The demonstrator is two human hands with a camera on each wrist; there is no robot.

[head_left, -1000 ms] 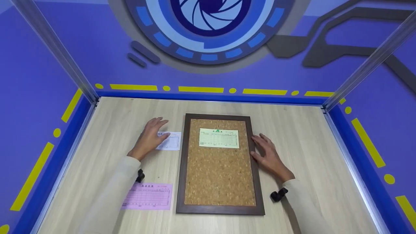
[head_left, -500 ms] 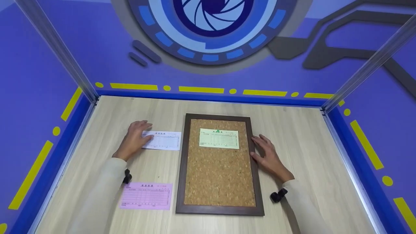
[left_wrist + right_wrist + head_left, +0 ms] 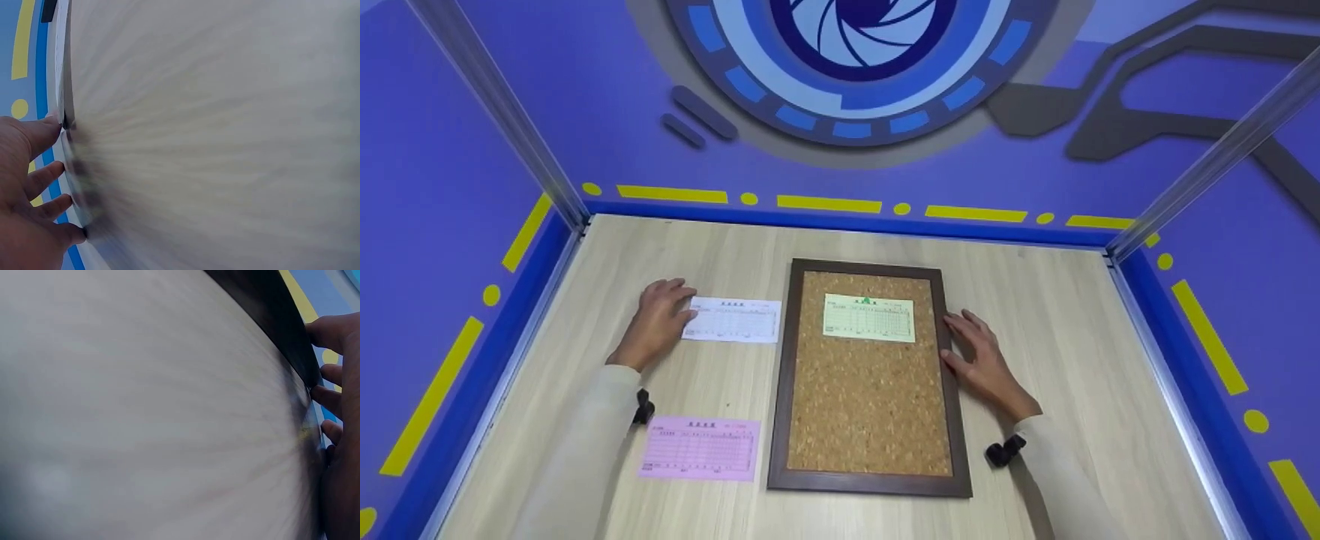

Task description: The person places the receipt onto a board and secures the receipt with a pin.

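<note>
A pale blue-white printed slip [image 3: 733,320] lies on the table left of the corkboard. My left hand [image 3: 658,319] is at the slip's left edge, its thumb touching that edge in the left wrist view and the other fingertips spread on the table. The brown-framed corkboard [image 3: 870,405] lies flat in the middle, bearing a pale green slip [image 3: 868,318] with a small green pushpin [image 3: 867,300] at its top edge. My right hand [image 3: 981,361] rests its fingertips and thumb against the frame's right side; the right wrist view shows them along the dark frame [image 3: 270,320].
A pink printed slip [image 3: 699,448] lies on the near left of the table [image 3: 1072,337], beside the corkboard. Blue-purple panels [image 3: 607,97] with metal corner posts [image 3: 502,105] enclose the table at the back and sides.
My left hand has moved left across the pale blue-white slip to its left edge, uncovering the slip. My right hand has stayed at the frame. The head view has shifted slightly.
</note>
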